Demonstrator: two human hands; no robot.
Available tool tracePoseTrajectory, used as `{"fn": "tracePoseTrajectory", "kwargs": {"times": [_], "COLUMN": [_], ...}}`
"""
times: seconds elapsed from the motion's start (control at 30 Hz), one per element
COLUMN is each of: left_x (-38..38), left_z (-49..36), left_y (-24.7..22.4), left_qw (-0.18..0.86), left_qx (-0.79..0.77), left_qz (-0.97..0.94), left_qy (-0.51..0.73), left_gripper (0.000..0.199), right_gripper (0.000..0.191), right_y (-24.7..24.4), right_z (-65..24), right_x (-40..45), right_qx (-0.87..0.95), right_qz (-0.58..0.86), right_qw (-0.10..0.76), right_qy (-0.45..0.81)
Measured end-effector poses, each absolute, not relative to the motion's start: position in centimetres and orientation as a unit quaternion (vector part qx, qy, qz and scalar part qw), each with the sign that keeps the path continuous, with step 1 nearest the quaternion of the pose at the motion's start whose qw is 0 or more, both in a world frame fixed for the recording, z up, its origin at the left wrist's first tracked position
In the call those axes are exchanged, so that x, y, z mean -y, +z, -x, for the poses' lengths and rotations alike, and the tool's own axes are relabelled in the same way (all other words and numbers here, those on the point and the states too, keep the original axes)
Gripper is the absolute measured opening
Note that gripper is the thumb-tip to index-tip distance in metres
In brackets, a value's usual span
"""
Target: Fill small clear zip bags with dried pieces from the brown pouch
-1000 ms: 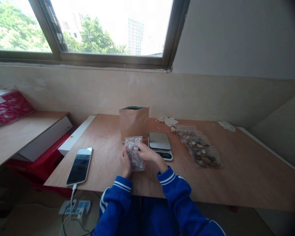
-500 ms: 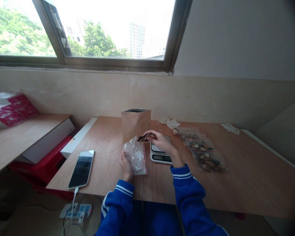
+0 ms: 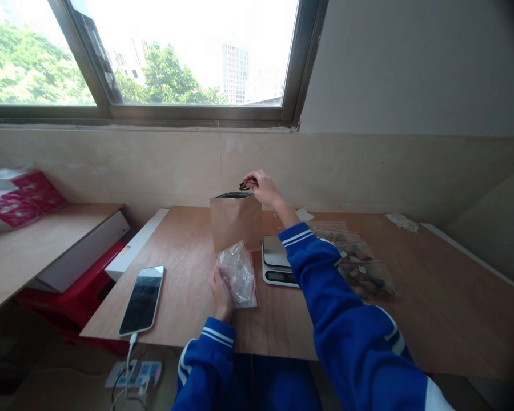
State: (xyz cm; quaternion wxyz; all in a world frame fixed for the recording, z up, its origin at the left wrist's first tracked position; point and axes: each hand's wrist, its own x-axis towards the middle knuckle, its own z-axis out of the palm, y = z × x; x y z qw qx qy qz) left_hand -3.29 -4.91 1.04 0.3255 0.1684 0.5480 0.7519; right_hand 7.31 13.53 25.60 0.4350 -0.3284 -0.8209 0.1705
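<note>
My left hand (image 3: 222, 291) is closed on the side of a clear plastic zip bag (image 3: 239, 275) with a red seal line, low over the table. Above the open mouth of a brown kraft paper pouch (image 3: 235, 224), my right hand (image 3: 259, 185) pinches several dark, thin dried pieces (image 3: 245, 184); their exact kind is unclear. The pouch stands upright behind the plastic bag. Beneath my right forearm lies a white kitchen scale (image 3: 276, 260) with a metal plate, partly covered by the sleeve.
Zip bags of dried pieces (image 3: 366, 277) lie right of the scale, partly behind my sleeve. A phone (image 3: 141, 299) charges by cable at the left edge. Crumpled tissue (image 3: 402, 222) lies at the back right. A power strip (image 3: 135, 374) sits below the table.
My right hand has moved up and away from me, from just above the plastic bag to over the paper pouch's mouth, carrying the dark pieces. My left hand stays with the plastic bag.
</note>
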Motion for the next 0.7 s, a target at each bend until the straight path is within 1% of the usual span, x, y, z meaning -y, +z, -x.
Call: {"fn": "tracePoseTrajectory", "kwargs": {"times": [0.1,0.17,0.37,0.5,0.57,0.7], "left_x": [5.0,5.1,5.1,5.0,5.0,4.9], "left_z": [3.3,3.3,3.2,3.1,3.2,3.3], "left_y": [1.3,1.5,1.8,1.7,1.6,1.6], "left_qw": [0.324,0.325,0.321,0.325,0.321,0.312], "left_qx": [-0.551,-0.547,-0.554,-0.551,-0.553,-0.559], "left_qz": [-0.172,-0.178,-0.188,-0.185,-0.186,-0.193], "left_qy": [0.75,0.751,0.745,0.746,0.746,0.744], "left_gripper": [0.041,0.041,0.04,0.041,0.04,0.038], "right_gripper": [0.016,0.017,0.017,0.033,0.038,0.031], "right_y": [24.3,23.4,22.6,22.5,22.3,22.1], "right_z": [-6.4,-6.2,-6.2,-6.0,-5.9,-5.7], "right_x": [-13.1,-12.9,-12.1,-10.9,-10.7,-10.7], "right_qx": [0.855,0.863,0.879,0.887,0.885,0.878], "right_qz": [0.331,0.34,0.337,0.341,0.353,0.379], "right_qw": [0.364,0.342,0.323,0.307,0.303,0.29], "right_qy": [0.162,0.152,0.097,0.045,0.028,0.015]}}
